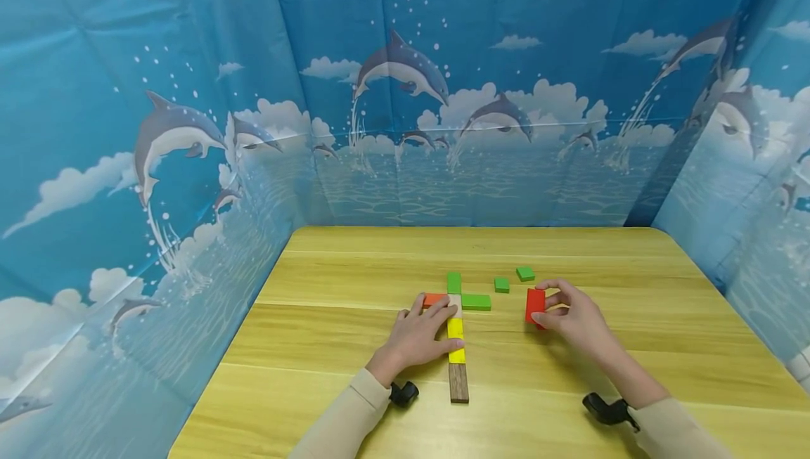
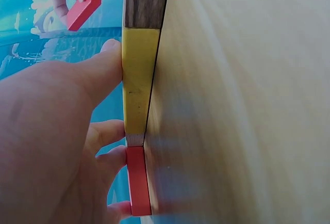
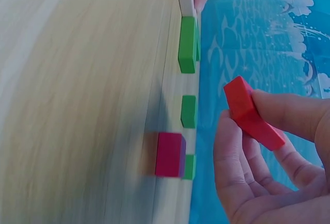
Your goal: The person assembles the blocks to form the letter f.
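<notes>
Red oblong block (image 1: 535,304): pinched between thumb and fingertips of the right hand (image 1: 572,318), the gap no wider than the block itself. It is raised off the wood-grain table (image 1: 354,255), to the right of the laid blocks, and tilted in the right wrist view. Faces are smooth and evenly coloured, edges crisp; no damage is visible.

Beneath it, a crimson block (image 3: 169,154) sits on the table, largely hidden in the head view.

The left hand (image 1: 414,338) grips nothing firmly: fingers spread, it rests against the cross-shaped layout, touching the orange-red block (image 1: 433,299) and the yellow section (image 1: 456,330). A pale block (image 1: 455,299) forms the centre, with a green block (image 1: 453,283) above, a green oblong (image 1: 476,302) to the right and a dark brown block (image 1: 458,383) at the foot. Two small green blocks (image 1: 501,285) lie apart.

Judgement: the step in hand appears to be block handling with the layout steadied. The next move calls for levelling the held block without disturbing the cross.
</notes>
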Available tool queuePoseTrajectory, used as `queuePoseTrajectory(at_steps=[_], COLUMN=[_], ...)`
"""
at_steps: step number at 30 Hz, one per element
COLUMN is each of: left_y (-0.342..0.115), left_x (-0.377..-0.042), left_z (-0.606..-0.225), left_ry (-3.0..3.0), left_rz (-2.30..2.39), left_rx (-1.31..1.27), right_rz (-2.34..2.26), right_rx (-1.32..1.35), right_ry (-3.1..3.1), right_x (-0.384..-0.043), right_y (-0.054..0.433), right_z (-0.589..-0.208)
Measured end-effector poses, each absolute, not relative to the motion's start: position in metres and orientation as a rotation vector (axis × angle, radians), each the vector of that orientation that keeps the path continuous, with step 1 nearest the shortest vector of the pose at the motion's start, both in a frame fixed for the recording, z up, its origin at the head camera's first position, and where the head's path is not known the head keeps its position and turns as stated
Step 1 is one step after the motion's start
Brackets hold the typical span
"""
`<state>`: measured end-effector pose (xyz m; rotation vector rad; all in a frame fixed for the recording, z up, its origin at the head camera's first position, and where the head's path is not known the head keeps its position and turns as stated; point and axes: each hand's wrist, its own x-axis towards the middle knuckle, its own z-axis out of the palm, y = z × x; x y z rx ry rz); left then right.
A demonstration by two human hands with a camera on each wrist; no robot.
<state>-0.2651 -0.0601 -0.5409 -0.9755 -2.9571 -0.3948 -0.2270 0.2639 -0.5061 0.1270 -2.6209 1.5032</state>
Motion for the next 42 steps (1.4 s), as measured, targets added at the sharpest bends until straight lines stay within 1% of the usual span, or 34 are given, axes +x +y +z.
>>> queuePoseTrajectory(at_steps=[19, 35, 42], left_y=[-0.063, -0.062, -0.062], left_x=[-0.268, -0.264, -0.267], left_z=[-0.547, -0.548, -0.549], left_ry=[-2.941, -2.962, -2.955], left_rz=[-0.354, -0.363, -0.36], left_rx=[-0.989, -0.976, -0.969], right_rz=[1.57, 1.535, 1.483], right_rx=[0.125, 0.107, 0.064], right_ry=[-2.573, -2.548, -2.578], right_x=[-0.245, -0.273, -0.288], right_y=[0.24, 0.235, 0.233], right_z=[-0.508, -0.521, -0.52])
